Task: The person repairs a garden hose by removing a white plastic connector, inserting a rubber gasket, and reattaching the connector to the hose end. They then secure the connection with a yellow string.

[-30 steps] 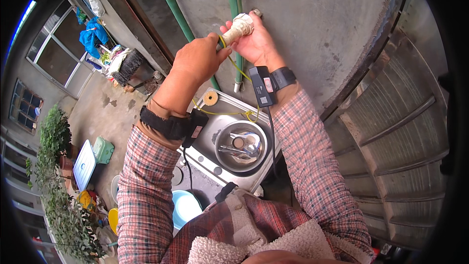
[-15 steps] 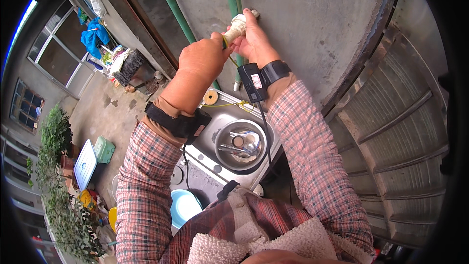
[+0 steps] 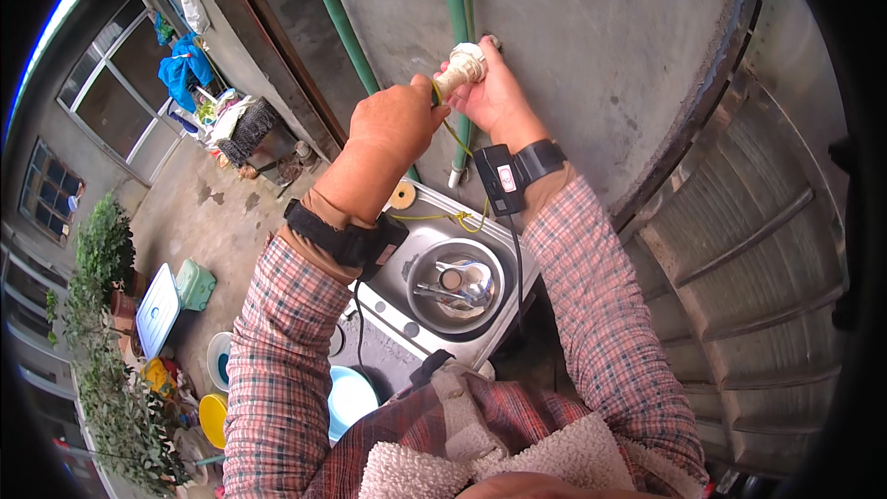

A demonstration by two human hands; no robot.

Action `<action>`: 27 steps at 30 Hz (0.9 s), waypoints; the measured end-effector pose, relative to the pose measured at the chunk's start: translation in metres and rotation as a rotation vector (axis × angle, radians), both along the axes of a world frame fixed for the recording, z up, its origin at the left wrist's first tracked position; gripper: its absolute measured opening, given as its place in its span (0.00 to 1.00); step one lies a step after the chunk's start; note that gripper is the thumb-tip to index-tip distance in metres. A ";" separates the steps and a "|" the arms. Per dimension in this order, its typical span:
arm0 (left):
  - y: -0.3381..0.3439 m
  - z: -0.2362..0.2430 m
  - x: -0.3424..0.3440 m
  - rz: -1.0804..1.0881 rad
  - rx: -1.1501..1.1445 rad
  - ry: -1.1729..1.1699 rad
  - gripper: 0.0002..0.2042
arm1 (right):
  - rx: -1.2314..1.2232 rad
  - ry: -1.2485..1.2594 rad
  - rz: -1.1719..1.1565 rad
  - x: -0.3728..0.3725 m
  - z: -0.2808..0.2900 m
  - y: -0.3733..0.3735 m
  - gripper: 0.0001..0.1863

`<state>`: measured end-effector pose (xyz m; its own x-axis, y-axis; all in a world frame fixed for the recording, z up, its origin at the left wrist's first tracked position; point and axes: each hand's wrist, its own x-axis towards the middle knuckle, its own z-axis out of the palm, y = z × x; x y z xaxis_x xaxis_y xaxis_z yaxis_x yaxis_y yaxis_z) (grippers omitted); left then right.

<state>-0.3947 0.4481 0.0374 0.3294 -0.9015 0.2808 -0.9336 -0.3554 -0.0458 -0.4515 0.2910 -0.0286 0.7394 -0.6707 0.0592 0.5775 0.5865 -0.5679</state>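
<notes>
A cream-white pipe fitting (image 3: 462, 65) stands out in front of the grey wall, its outer end pointing down and left. My right hand (image 3: 504, 109) is curled around its right side and underside. At the fitting's lower end, my left hand (image 3: 399, 125) is closed with thumb and forefinger pinched on a yellow cord (image 3: 465, 216), which loops around that end. From there the cord hangs behind my right wrist, and a knotted stretch of it lies along the sink's back edge. My left fingertips are partly hidden.
Below my hands is a metal sink (image 3: 393, 291) holding a steel bowl (image 3: 420, 263) of metal utensils. A tan spool (image 3: 403, 194) sits at its back corner. Green pipes (image 3: 344, 28) run down the wall. A light blue basin (image 3: 351, 399) stands near my body, and corrugated sheeting (image 3: 739, 259) curves at right.
Both hands and the fitting appear slightly lower and further right as the whole view shifts. Both grips look much the same.
</notes>
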 end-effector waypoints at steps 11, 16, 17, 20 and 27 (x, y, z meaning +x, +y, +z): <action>-0.002 -0.002 0.000 -0.001 0.003 -0.019 0.18 | -0.017 -0.012 0.001 0.003 -0.003 -0.006 0.23; 0.000 0.001 0.001 -0.006 0.006 -0.025 0.18 | 0.117 -0.187 -0.019 0.010 -0.005 0.002 0.21; 0.000 0.001 0.000 -0.004 0.012 -0.036 0.17 | 0.098 -0.163 -0.073 0.015 -0.003 0.002 0.22; -0.002 0.000 -0.002 0.000 0.022 -0.034 0.17 | -0.076 0.088 -0.151 0.010 -0.002 -0.007 0.23; 0.001 0.003 0.000 -0.016 0.011 0.005 0.18 | 0.027 -0.297 0.118 0.003 -0.011 0.001 0.19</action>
